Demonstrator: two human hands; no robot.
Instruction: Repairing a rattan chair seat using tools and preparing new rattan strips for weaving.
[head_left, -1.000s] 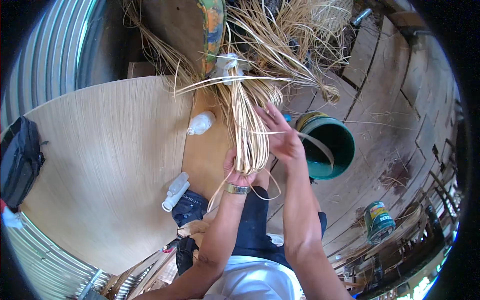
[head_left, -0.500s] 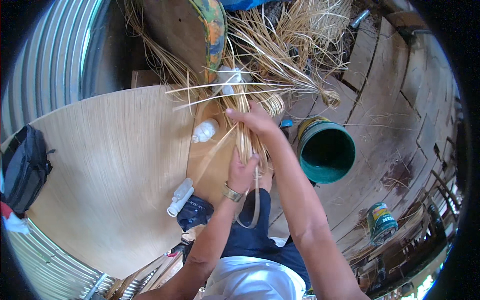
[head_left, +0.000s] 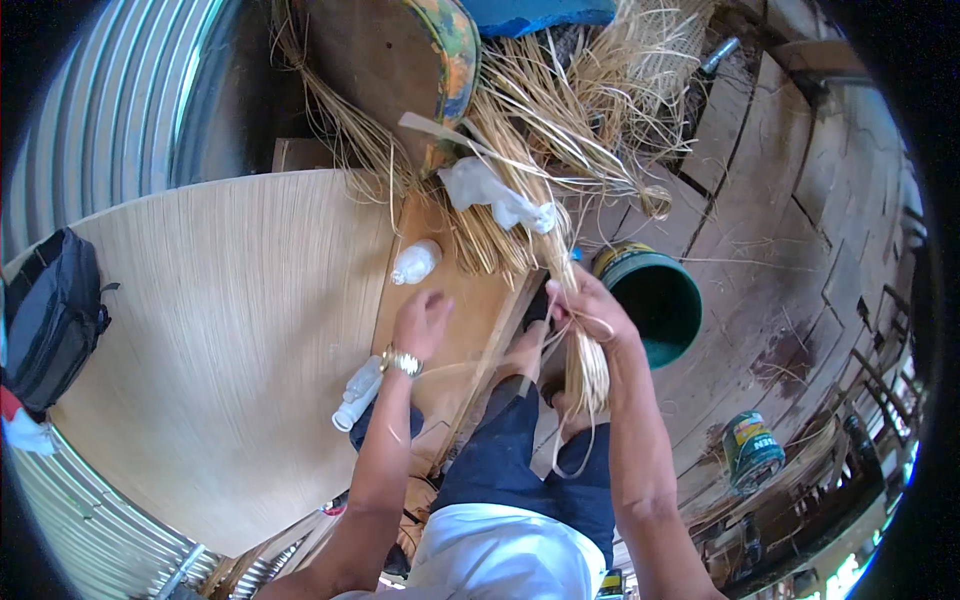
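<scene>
My right hand [head_left: 592, 306] is closed around a long bundle of pale, straw-coloured plant-fibre strips [head_left: 588, 372]. The bundle's near end hangs down over my legs, and one loose strip loops below it. Its far part runs up past a white plastic bag [head_left: 490, 192] lying on the fibres. To the left, apart from the bundle, my left hand [head_left: 424, 322] hovers over the wooden board; motion blurs its fingers. A blurred thin strip stretches between the bundle and my left wrist, and whether the fingers grip it is unclear. Near that hand lies a clear bottle with white contents [head_left: 416, 262].
A light wood-grain panel [head_left: 230, 340] fills the left side, with a dark backpack [head_left: 58, 320] at its edge. Another bottle [head_left: 360, 385] lies near my left forearm. Right of my hand stands a green bucket [head_left: 675, 345]; a can [head_left: 752, 455] sits on the plank floor [head_left: 740, 240].
My left hand has left the bundle and moved left over the board. My right hand has shifted right and nearer, bringing the bundle along. The white bag shows more fully.
</scene>
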